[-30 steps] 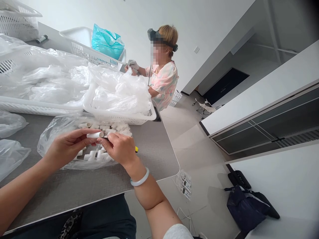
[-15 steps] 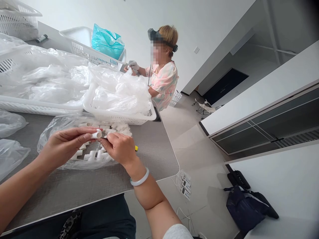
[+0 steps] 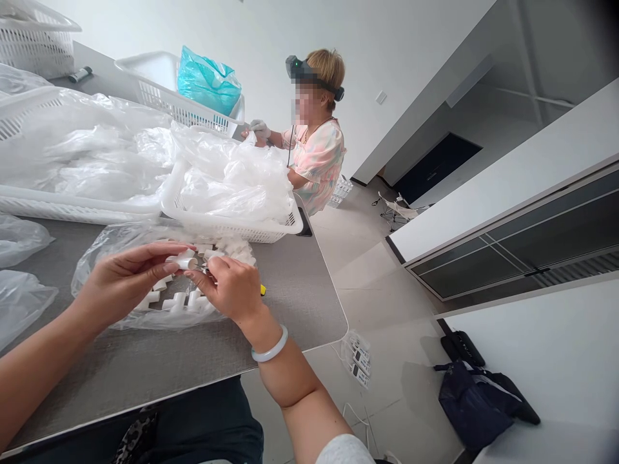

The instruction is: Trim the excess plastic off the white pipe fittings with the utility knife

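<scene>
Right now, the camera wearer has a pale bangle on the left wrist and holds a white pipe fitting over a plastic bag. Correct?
No: the pale bangle sits on the right wrist, not the left, as the head view shows. The rest stands.

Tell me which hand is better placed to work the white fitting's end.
Probably the right hand: it pinches a small tool with its tip at the white plastic fitting, while the left hand is occupied gripping that fitting.
</scene>
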The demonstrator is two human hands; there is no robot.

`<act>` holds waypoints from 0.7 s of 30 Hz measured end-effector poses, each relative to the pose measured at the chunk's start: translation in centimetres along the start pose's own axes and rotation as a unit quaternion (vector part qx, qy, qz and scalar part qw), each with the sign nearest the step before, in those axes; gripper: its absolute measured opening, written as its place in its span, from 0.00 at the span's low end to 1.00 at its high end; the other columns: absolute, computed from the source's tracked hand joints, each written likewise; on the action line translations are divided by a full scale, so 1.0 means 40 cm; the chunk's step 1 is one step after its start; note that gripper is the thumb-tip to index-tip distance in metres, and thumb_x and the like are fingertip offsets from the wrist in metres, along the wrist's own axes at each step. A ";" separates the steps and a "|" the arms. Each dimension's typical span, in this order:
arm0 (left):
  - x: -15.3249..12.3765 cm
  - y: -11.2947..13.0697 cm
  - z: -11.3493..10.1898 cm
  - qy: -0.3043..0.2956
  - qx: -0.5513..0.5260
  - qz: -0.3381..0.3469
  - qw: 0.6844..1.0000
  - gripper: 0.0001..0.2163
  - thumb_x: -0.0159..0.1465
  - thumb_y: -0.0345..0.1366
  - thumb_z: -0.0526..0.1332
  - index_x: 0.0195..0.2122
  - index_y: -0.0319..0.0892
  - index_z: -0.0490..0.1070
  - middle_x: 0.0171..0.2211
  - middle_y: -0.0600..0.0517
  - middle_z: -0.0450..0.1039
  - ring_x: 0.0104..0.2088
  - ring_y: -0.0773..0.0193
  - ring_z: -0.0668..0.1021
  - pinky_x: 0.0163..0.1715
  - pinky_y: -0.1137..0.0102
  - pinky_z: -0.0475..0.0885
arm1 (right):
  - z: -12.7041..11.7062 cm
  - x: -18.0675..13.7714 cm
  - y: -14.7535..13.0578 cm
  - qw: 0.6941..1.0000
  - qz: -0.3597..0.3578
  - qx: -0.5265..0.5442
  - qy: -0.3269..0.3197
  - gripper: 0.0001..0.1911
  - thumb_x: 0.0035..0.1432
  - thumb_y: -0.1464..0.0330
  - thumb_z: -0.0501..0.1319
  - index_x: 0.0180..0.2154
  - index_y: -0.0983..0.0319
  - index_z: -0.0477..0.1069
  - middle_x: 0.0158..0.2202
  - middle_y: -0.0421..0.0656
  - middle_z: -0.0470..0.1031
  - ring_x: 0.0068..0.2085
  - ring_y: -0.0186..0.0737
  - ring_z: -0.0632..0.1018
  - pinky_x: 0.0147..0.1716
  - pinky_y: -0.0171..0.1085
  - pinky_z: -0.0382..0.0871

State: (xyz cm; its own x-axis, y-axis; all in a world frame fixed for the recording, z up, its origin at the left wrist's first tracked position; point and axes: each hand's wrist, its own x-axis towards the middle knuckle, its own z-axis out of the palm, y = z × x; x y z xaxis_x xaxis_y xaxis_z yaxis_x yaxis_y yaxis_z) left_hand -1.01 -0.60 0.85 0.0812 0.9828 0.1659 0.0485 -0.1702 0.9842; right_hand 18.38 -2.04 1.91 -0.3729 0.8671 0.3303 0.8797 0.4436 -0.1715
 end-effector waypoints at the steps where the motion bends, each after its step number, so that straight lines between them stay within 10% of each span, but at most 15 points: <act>1: 0.000 0.000 -0.002 -0.005 0.007 -0.001 1.000 0.26 0.52 0.61 0.76 0.44 0.48 0.86 0.50 0.46 0.85 0.51 0.48 0.83 0.47 0.65 0.83 | -0.001 0.000 -0.001 1.000 0.004 0.002 -0.005 0.23 0.72 0.51 0.62 0.30 0.60 0.75 0.24 0.39 0.73 0.27 0.32 0.77 0.22 0.30 0.58; 17: 0.008 0.005 -0.012 -0.053 0.031 -0.010 0.998 0.36 0.51 0.68 0.74 0.52 0.46 0.85 0.54 0.43 0.84 0.53 0.47 0.84 0.45 0.68 0.83 | 0.006 -0.004 0.002 1.000 -0.009 0.010 -0.011 0.26 0.74 0.49 0.58 0.31 0.60 0.76 0.24 0.39 0.73 0.27 0.33 0.76 0.24 0.30 0.61; 21: 0.014 -0.009 -0.009 -0.033 -0.034 -0.042 0.998 0.32 0.44 0.64 0.80 0.44 0.48 0.86 0.41 0.47 0.86 0.41 0.53 0.87 0.40 0.69 0.85 | 0.010 -0.006 0.004 1.000 -0.013 0.019 -0.003 0.26 0.75 0.50 0.57 0.31 0.60 0.76 0.25 0.39 0.74 0.27 0.32 0.76 0.26 0.30 0.61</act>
State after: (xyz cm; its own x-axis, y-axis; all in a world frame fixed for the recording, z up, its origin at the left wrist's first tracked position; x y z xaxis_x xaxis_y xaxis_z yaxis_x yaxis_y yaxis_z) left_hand -1.35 0.05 0.63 0.1443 0.9862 0.0808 -0.0090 -0.0804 0.9967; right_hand 18.48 -2.10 1.42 -0.3972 0.8564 0.3299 0.8577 0.4743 -0.1985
